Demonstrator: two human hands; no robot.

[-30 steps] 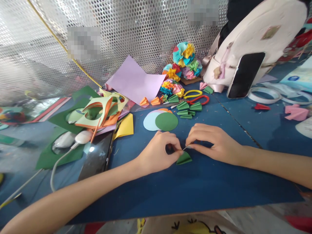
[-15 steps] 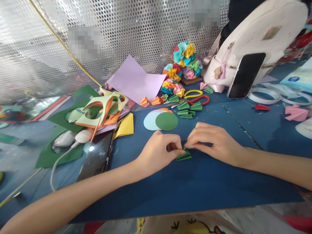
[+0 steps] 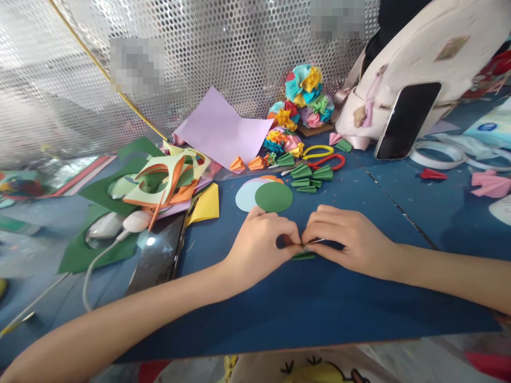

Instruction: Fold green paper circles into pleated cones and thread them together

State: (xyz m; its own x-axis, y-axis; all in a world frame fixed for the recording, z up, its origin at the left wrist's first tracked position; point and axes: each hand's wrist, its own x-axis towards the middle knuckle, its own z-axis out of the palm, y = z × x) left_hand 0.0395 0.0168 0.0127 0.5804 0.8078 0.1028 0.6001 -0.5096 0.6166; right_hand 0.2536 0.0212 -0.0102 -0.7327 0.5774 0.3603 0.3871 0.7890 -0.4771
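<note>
My left hand (image 3: 261, 239) and my right hand (image 3: 347, 239) meet in a pinch over the dark blue work mat (image 3: 319, 308). Between them, a folded green paper piece (image 3: 302, 256) shows only as a thin strip below the fingertips. The left fingers hold it, and most of it is hidden. A thin metal pin (image 3: 314, 241) sticks out from the right fingertips toward the paper. Just beyond my left hand lie a green paper circle (image 3: 273, 197) and a pale blue paper circle (image 3: 244, 196).
Several folded green paper pieces (image 3: 307, 177) lie beyond the hands, next to scissors with red handles (image 3: 329, 161). Lilac paper (image 3: 223, 127), paper flower balls (image 3: 303, 88) and a white backpack (image 3: 399, 69) stand at the back. A white mouse (image 3: 138, 221) lies left, against a perforated metal screen.
My hands have drawn closer together over the green paper piece. Less of it shows now, only a thin strip under the fingertips. The view has shifted slightly.
</note>
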